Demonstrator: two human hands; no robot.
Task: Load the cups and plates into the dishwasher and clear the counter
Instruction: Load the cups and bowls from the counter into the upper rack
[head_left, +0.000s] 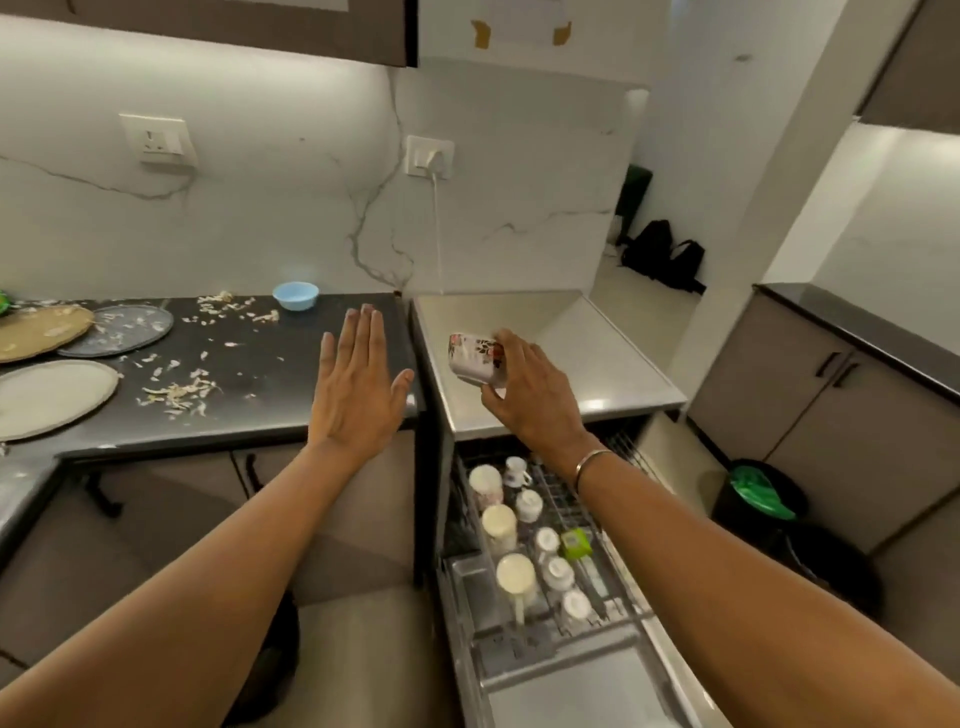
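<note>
My right hand (530, 395) grips a white cup with a floral print (475, 358), tipped on its side above the steel top of the dishwasher (597, 343). My left hand (358, 384) hovers flat with straight fingers over the right end of the dark counter (260, 374), holding nothing. Below, the pulled-out dishwasher rack (561, 499) holds several upturned white cups (514, 571) and a green item (575, 543). At the counter's left lie a grey plate (49, 397), a dark plate (117, 330) and a tan plate (36, 330). A small blue bowl (295, 295) stands by the wall.
Food scraps (179, 389) are scattered across the counter. A cable (438, 228) hangs from a wall socket behind the dishwasher. A bin with a green liner (758, 491) stands on the floor to the right, beside grey cabinets (831, 415). Black bags (665, 254) lie far back.
</note>
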